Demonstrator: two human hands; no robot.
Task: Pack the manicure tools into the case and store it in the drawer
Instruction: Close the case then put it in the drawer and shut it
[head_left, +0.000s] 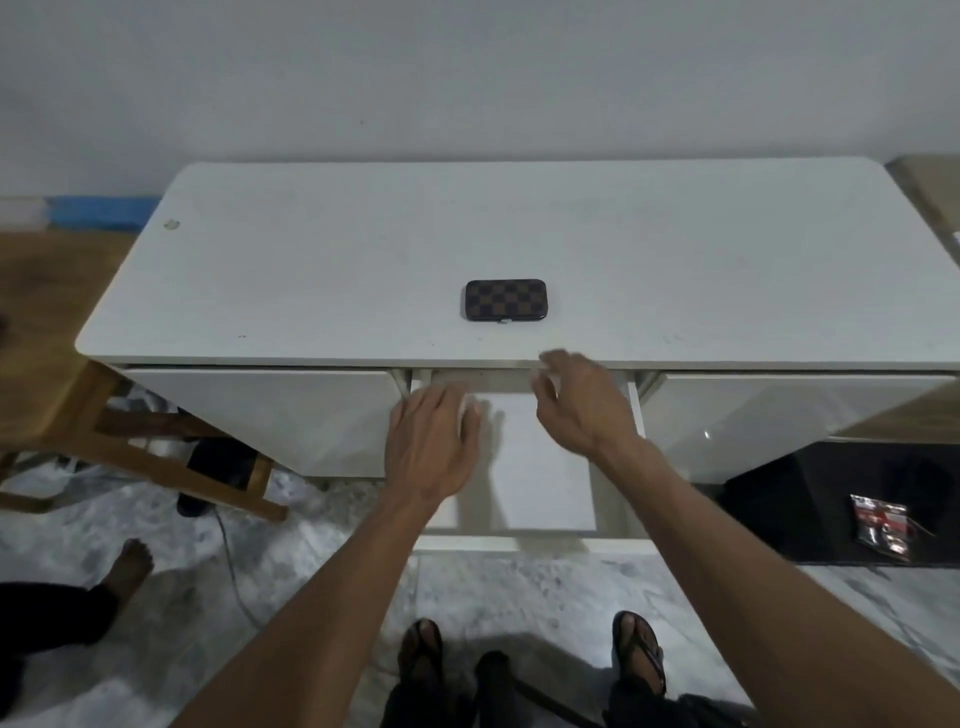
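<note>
- I see the case (505, 301) checkered brown and black.
- Desk (363, 270) white.
- Drawer (540, 467) under my hands white inside.
- Floor (322, 561) grey-white marbled.
- Stool (78, 405) tan wood.

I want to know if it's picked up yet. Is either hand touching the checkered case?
Apart. The head view shows bare white tabletop between the checkered case and both the left hand and right hand, which are over the open drawer.

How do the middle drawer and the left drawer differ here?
The middle drawer is pulled out, its white inside showing; the left drawer is shut, only its front visible. Both hands hover over the middle drawer, none at the left drawer. Both are glossy white.
</note>
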